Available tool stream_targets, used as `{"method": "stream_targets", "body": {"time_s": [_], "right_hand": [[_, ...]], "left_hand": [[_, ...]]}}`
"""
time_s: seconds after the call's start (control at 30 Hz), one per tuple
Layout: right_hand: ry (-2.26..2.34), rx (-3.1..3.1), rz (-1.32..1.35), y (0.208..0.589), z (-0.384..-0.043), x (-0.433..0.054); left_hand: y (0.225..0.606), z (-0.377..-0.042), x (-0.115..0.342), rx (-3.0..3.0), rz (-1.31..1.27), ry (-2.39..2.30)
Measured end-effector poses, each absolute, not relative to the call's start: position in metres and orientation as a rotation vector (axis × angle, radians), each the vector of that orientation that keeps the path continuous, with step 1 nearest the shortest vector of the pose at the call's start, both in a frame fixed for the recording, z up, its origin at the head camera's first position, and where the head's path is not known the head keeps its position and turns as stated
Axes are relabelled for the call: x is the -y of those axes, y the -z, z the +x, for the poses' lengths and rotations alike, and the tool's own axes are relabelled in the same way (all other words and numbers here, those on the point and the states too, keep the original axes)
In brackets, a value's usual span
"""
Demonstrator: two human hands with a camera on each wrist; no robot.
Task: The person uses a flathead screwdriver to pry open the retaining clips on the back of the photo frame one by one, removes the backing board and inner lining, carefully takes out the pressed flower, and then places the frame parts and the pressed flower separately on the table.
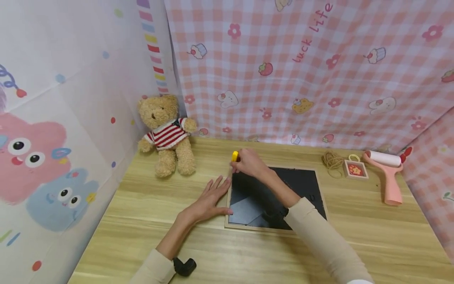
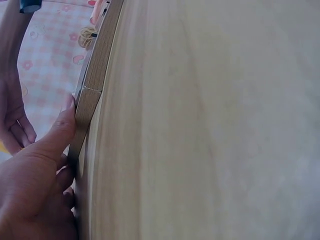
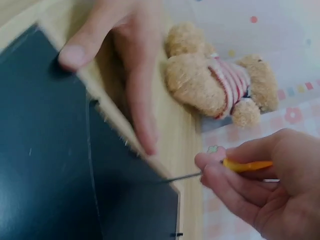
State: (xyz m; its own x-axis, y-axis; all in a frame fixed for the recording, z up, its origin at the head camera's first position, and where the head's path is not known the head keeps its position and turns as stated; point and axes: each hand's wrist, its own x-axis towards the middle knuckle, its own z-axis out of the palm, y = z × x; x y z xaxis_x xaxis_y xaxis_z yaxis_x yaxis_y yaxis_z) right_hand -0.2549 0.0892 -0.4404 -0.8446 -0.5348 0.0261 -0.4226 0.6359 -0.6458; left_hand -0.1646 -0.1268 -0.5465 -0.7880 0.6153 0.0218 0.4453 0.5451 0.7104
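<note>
A picture frame (image 1: pixel 274 230) with a pale wooden rim lies on the table, its black backing (image 1: pixel 253 183) facing up. Small dark metal tabs (image 3: pixel 94 102) stick out along the rim's inner edge. My left hand (image 1: pixel 209 201) rests at the frame's left side, fingers spread on the table and thumb on the rim. In the left wrist view that thumb (image 2: pixel 60 130) presses against the frame's wooden side. At the far left corner, my right hand (image 1: pixel 251 162) grips a thin screwdriver (image 3: pixel 245 165) by its yellow handle. Its slender shaft reaches to the frame's inner edge there.
A teddy bear (image 1: pixel 166 136) in a striped shirt sits at the back left against the wall. Toward the back right lie a coil of twine (image 1: pixel 332 161), a small framed tag (image 1: pixel 356 169) and a pink lint roller (image 1: pixel 390 185). A checked cloth (image 1: pixel 301 83) hangs behind the table.
</note>
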Motion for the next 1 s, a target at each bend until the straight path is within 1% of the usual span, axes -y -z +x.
{"method": "stream_targets", "body": {"time_s": [0.13,0.23,0.33,0.43,0.57,0.7,0.9,0.97,1.0], "right_hand": [[1.131,-2.615,-0.7,0.435,-0.249,-0.1],[1.309,-2.585,-0.635,0.422,-0.236,-0.116],[1.402,-2.616,-0.634,0.411,-0.213,-0.141],[1.365,-2.739,-0.665,0.408,-0.183,-0.173],[1.28,-2.953,-0.674,0.414,-0.148,-0.22],[1.127,-3.088,-0.582,0.421,-0.128,-0.269],[0.83,-3.07,-0.321,0.442,-0.115,-0.331],[0.772,-3.034,-0.251,0.458,-0.117,-0.355],[0.752,-3.034,-0.219,0.472,-0.119,-0.372]], "left_hand": [[0.545,-0.163,0.125,-2.526,0.89,-1.059],[0.545,-0.162,0.124,-2.522,0.89,-1.066],[0.546,-0.161,0.125,-2.521,0.896,-1.085],[0.547,-0.16,0.127,-2.524,0.905,-1.077],[0.548,-0.162,0.13,-2.541,0.897,-1.063],[0.548,-0.163,0.133,-2.547,0.884,-1.072],[0.548,-0.161,0.137,-2.546,0.864,-1.075],[0.547,-0.161,0.137,-2.541,0.864,-1.081],[0.546,-0.16,0.137,-2.537,0.865,-1.086]]}}
